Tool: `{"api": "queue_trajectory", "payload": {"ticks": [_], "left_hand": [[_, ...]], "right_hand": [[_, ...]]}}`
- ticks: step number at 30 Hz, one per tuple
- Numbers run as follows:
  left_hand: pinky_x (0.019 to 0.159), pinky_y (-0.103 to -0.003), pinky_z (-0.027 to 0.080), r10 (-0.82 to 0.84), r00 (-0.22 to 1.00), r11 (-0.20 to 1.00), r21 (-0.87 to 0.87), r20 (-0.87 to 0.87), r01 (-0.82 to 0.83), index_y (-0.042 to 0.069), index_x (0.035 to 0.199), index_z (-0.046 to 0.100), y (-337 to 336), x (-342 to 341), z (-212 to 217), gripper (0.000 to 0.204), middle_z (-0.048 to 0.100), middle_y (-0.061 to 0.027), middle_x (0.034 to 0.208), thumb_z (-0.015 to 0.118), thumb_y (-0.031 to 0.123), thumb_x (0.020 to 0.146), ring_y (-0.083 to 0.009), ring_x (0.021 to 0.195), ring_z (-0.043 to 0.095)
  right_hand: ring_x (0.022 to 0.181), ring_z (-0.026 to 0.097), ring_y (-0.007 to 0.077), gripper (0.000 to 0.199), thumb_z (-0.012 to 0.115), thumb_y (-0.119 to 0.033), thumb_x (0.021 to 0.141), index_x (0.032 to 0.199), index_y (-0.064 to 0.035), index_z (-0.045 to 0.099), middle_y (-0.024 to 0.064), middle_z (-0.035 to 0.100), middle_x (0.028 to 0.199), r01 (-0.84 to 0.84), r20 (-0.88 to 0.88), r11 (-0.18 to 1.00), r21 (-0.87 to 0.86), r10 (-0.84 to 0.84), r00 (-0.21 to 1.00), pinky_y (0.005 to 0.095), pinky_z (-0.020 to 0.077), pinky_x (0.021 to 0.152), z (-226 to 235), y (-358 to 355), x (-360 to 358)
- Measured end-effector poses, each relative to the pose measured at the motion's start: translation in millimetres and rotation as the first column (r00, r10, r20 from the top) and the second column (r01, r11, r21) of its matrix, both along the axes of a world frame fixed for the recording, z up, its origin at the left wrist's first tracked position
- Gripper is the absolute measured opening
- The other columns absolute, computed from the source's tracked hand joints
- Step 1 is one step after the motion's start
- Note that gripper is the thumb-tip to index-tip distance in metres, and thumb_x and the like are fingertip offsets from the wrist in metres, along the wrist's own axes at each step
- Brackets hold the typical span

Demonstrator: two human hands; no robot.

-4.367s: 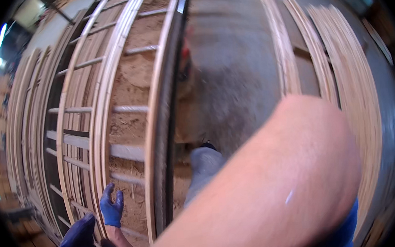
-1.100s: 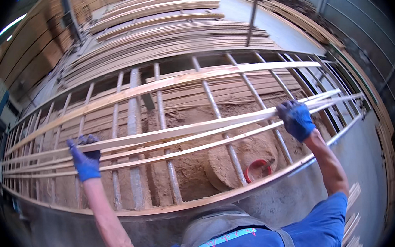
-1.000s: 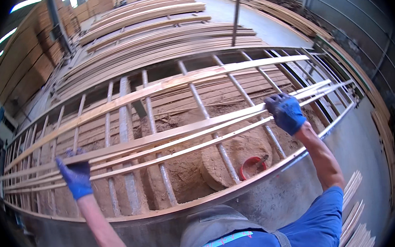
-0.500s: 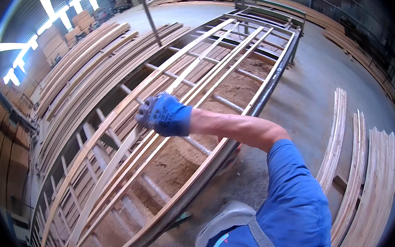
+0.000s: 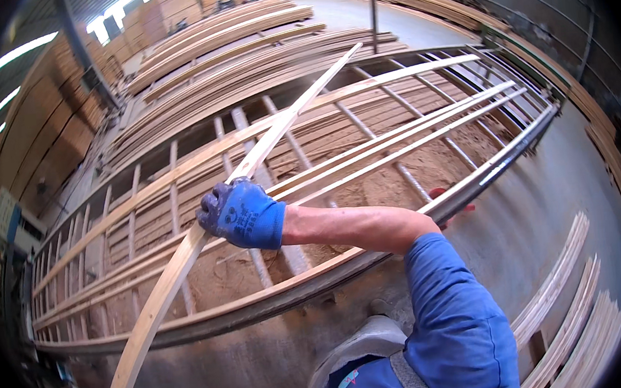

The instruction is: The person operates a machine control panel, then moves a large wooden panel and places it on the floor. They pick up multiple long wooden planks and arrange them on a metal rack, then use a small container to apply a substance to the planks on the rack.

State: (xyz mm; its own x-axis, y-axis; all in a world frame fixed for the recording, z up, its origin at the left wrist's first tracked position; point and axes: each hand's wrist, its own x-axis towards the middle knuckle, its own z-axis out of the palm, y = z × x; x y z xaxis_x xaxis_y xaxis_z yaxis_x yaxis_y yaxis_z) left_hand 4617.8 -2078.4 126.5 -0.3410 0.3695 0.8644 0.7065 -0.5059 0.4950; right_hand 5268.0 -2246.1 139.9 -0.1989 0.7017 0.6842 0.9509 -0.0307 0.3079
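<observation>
My right hand [image 5: 241, 214], in a blue glove with a dark coated palm, is closed around a long wooden strip [image 5: 266, 143]. The strip runs slantwise over the metal roller frame [image 5: 332, 287]. Its far end points up past the frame's back rail, and its near part passes over the front rail to the lower left edge of the picture. Other strips [image 5: 393, 136] lie lengthwise across the rollers beneath my hand. My left hand is out of view.
Sawdust [image 5: 215, 282] lies under the rollers. Behind the frame are stacks of long boards [image 5: 243, 75], and a thin upright post [image 5: 373, 10] rises among them. Bundles of strips [image 5: 551, 292] lie on the floor at the right. Tall timber stacks [image 5: 43, 135] stand at the left.
The view has turned, so the frame now runs more crosswise. The held strip has swung off the line of the others; its near end now passes over the front rail.
</observation>
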Motion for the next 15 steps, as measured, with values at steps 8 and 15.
{"api": "queue_trajectory", "payload": {"ticks": [8, 15], "left_hand": [[0.071, -0.042, 0.055, 0.174, 0.984, 0.985, 0.018, -0.045, -0.173, -0.004, 0.130, 0.046, -54.4, -104.4, 25.0, 0.074, 0.069, -0.0141, 0.100, 0.080, 0.035, 0.078, -0.0328, 0.085, 0.068], [0.073, -0.041, 0.055, 0.179, 0.957, 0.977, 0.154, -0.229, -0.146, -0.002, 0.130, 0.048, -67.6, -117.0, 106.7, 0.072, 0.069, -0.0146, 0.102, 0.081, 0.034, 0.077, -0.0325, 0.087, 0.068]], "right_hand": [[0.075, 0.064, 0.0260, 0.016, 0.059, -0.018, 0.083, 0.095, -0.0076, 0.063, 0.0117, 0.060, 0.085, -0.115, -0.031, 0.979, 0.170, 0.122, 0.992, 0.0407, 0.0517, 0.054, -10.7, 122.0, -39.5], [0.077, 0.070, 0.0286, 0.042, 0.043, -0.024, 0.100, 0.136, -0.0047, 0.047, 0.0206, 0.065, 0.111, 0.116, -0.131, 0.969, -0.217, -0.147, 0.981, 0.0386, 0.0592, 0.071, 63.7, 168.6, -65.6]]}}
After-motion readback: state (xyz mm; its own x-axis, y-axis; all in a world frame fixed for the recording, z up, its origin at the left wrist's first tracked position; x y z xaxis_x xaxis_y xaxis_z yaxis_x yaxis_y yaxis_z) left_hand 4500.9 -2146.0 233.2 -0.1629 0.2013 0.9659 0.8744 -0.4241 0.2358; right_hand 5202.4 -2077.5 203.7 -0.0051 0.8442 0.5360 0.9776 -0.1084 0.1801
